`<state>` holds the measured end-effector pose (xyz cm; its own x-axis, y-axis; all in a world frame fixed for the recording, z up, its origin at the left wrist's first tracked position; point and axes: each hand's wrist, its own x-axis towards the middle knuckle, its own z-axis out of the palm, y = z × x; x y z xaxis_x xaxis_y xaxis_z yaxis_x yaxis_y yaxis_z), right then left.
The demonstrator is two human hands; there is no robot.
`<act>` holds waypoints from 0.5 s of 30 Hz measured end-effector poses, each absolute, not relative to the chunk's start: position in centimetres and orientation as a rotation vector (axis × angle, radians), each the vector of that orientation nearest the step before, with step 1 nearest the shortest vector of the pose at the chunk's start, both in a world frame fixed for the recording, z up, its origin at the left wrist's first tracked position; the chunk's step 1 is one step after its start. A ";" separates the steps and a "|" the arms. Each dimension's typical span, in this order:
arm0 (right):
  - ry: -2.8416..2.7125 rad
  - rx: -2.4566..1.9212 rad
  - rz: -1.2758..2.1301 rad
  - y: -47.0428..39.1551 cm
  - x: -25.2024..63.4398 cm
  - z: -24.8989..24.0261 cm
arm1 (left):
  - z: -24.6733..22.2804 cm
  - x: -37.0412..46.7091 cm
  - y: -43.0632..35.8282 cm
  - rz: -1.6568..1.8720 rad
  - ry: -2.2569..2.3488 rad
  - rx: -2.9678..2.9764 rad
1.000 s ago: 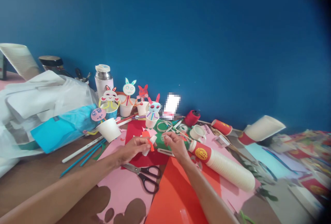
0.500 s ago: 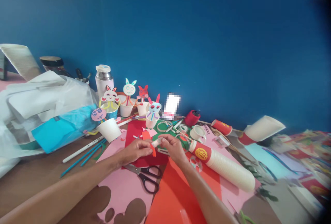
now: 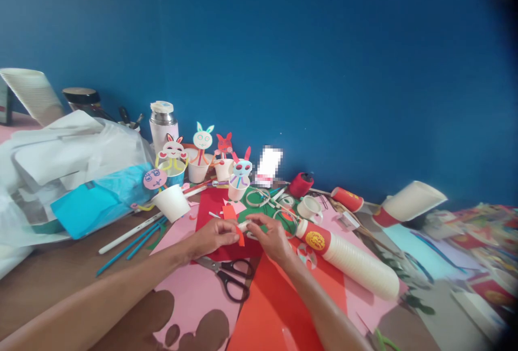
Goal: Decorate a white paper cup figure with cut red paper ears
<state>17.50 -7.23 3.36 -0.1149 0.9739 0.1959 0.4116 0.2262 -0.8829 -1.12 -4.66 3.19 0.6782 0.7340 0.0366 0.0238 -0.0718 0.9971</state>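
Just beyond the scissors (image 3: 220, 271), two bare hands are close together over a red sheet (image 3: 210, 202). The left hand (image 3: 213, 236) is closed in a pinch, thumb against fingers, on an orange strip of paper (image 3: 229, 211); one end sticks up past the fingers on the side away from the scissors, and the other shows below the fingertips. The right hand (image 3: 272, 236) is curled, thumb and fingers nearly together, with its tips at a small white piece (image 3: 243, 225) beside the strip; I cannot tell whether they pinch it or only touch it.

The scissors lie mostly on a pink sheet (image 3: 188, 286) with round holes cut in it, blades pointing toward the left wrist. Right of the scissors is an orange sheet (image 3: 279, 308), and farther right a stack of paper cups (image 3: 360, 264) lies on its side. Left of the scissors are blue sticks (image 3: 145, 238). Well beyond the scissors, near the blue wall (image 3: 259, 59), paper rabbits (image 3: 202, 138) stand in cups, with a flask (image 3: 162, 132) behind them.
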 end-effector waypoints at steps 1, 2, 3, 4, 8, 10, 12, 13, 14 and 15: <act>-1.667 -1.312 0.856 -7.2 17.5 3.2 | 3.2 -1.1 -4.7 0.660 0.645 1.550; -1.664 -1.314 0.851 -7.2 17.4 3.0 | 3.3 -1.1 -4.7 0.662 0.650 1.551; -1.662 -1.316 0.842 -7.2 17.4 2.9 | 3.3 -1.1 -4.7 0.664 0.658 1.550; -1.665 -1.317 0.832 -7.2 17.3 2.8 | 3.4 -1.1 -4.7 0.664 0.668 1.549; -1.689 -1.323 0.802 -7.3 17.1 2.6 | 3.5 -1.0 -4.8 0.653 0.682 1.555; -1.683 -1.318 0.795 -7.3 17.1 2.7 | 3.5 -0.9 -4.8 0.640 0.692 1.560; -1.664 -1.302 0.795 -7.2 17.2 2.9 | 3.6 -0.9 -4.6 0.628 0.701 1.565; -1.652 -1.296 0.786 -7.1 17.4 3.0 | 3.7 -0.9 -4.6 0.619 0.712 1.565; -1.638 -1.298 0.774 -6.9 17.6 3.0 | 3.8 -0.9 -4.5 0.606 0.731 1.560; -1.621 -1.309 0.758 -6.6 17.9 3.1 | 4.0 -0.9 -4.4 0.594 0.760 1.548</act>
